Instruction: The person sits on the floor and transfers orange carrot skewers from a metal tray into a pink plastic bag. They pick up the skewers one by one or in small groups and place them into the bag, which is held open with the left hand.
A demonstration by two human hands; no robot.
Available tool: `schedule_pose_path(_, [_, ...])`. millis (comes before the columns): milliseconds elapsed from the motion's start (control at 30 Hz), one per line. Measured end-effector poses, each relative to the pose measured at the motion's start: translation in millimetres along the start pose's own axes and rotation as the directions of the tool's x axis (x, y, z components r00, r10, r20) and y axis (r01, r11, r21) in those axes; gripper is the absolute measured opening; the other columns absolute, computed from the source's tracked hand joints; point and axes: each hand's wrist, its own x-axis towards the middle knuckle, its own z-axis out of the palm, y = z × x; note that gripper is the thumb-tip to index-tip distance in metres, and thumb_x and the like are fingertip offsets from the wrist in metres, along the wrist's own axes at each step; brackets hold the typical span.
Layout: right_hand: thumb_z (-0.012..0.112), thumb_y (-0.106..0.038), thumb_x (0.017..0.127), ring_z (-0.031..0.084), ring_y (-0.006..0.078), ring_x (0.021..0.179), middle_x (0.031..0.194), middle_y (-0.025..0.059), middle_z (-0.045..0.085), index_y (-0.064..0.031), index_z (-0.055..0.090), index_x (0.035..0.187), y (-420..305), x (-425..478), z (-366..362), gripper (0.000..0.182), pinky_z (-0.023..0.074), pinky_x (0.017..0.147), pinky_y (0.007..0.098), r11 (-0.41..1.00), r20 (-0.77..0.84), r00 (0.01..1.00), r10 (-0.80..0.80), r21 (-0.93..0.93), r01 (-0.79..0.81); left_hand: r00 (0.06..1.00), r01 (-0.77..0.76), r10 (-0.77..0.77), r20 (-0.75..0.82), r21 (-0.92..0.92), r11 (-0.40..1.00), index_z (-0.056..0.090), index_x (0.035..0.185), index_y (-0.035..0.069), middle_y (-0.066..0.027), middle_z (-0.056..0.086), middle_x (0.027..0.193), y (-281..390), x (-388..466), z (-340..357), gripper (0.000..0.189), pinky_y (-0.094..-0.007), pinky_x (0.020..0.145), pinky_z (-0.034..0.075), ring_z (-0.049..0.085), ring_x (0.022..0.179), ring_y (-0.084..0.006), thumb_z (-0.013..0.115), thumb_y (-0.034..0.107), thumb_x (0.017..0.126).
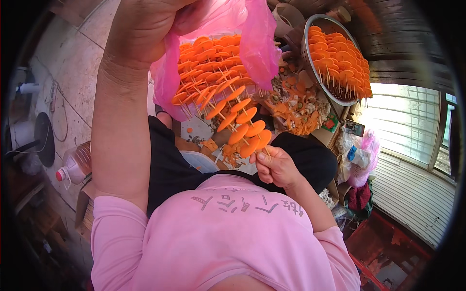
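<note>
At the top left, my left hand (145,29) holds up the edge of a pink plastic bag (259,43); its fingertips run out of the picture. The bag's mouth faces me and is full of thin sticks threaded with round carrot slices (209,56). Between thumb and fingers, my right hand (276,165) pinches the lower ends of two skewers of carrot slices (238,134) above my lap. These slant up and left, and their far ends overlap the skewers at the bag's mouth.
A metal colander (307,47) at the upper right holds more carrot skewers (340,58). Carrot peelings and scraps (300,105) are heaped below it. A phone (354,128) stands at the right. A plastic bottle with a red cap (75,163) is beside my left arm.
</note>
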Motion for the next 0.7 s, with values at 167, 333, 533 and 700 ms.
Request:
schedule_pose_path(167, [0.045, -0.024, 0.098, 0.035, 0.0086, 0.042, 0.058, -0.0022, 0.040, -0.0060, 0.054, 0.096, -17, 83, 14, 0.021, 0.0298, 0.040, 0.0212, 0.987, 0.012, 0.994, -0.110, 0.116, 0.108, 0.999, 0.006, -0.005, 0.047, -0.022, 1.000, 0.049, 0.131, 0.003, 0.0024, 0.050, 0.061, -3, 2, 6, 0.046, -0.0179, 0.037, 0.031, 0.038, 0.042, -0.0044, 0.061, 0.004, 0.086])
schedule_pose_path(333, [0.045, -0.023, 0.098, 0.036, 0.0087, 0.042, 0.059, -0.0023, 0.041, -0.0071, 0.054, 0.096, -28, 137, 17, 0.018, 0.0310, 0.041, 0.0228, 0.985, -0.008, 0.991, -0.132, 0.111, 0.132, 1.000, 0.031, -0.031, -0.002, -0.020, 0.999, 0.049, 0.131, 0.003, 0.0024, 0.050, 0.061, 0, 3, 8, 0.047, -0.0179, 0.036, 0.032, 0.039, 0.042, -0.0045, 0.063, 0.004, 0.086])
schedule_pose_path(533, [0.046, -0.023, 0.098, 0.036, 0.0095, 0.040, 0.059, -0.0015, 0.044, -0.0069, 0.054, 0.096, -16, 155, 24, 0.018, 0.0311, 0.039, 0.0237, 0.992, -0.110, 0.990, -0.087, 0.081, 0.096, 1.000, 0.010, -0.010, 0.021, -0.009, 1.000, 0.049, 0.131, 0.003, 0.0025, 0.051, 0.061, -5, 4, 1, 0.048, -0.0178, 0.036, 0.032, 0.039, 0.041, -0.0046, 0.063, 0.005, 0.086])
schedule_pose_path(700, [0.045, -0.022, 0.098, 0.038, 0.0100, 0.039, 0.060, -0.0006, 0.047, -0.0062, 0.055, 0.096, -17, 160, 22, 0.018, 0.0326, 0.037, 0.0240, 0.995, -0.170, 0.980, -0.102, 0.001, 0.103, 0.998, 0.060, -0.060, -0.036, 0.001, 0.998, 0.048, 0.132, 0.003, 0.0024, 0.051, 0.061, -2, 2, 9, 0.048, -0.0178, 0.037, 0.032, 0.040, 0.042, -0.0048, 0.062, 0.005, 0.086])
